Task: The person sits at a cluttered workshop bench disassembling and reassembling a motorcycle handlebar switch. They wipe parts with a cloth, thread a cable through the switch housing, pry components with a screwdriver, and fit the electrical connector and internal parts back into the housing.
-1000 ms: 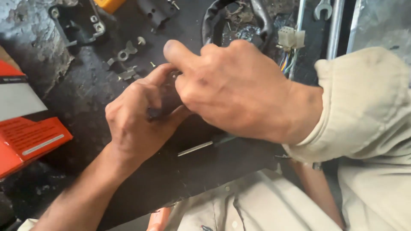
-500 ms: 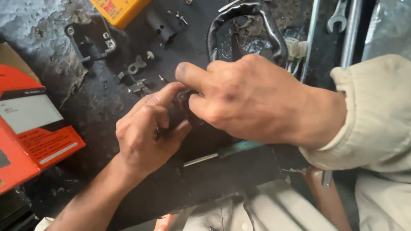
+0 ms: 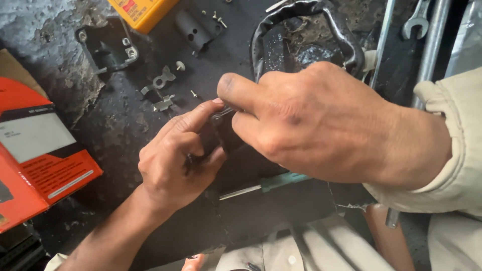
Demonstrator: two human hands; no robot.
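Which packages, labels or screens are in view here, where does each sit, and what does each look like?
Orange cardboard box: left edge of the dark work surface, left of the left hand; flat and rectangular, orange with a black band and a white label panel.
Yellow box: top edge, cut off by the frame; rectangular, yellow with a small red and white label at its corner.
No screens or signs show.

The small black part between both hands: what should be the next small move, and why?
Probably keep the left hand steady and let the right hand ease its fingertips on the small black part. Both hands pinch it together above the dark worktop, and the fingers hide most of it.
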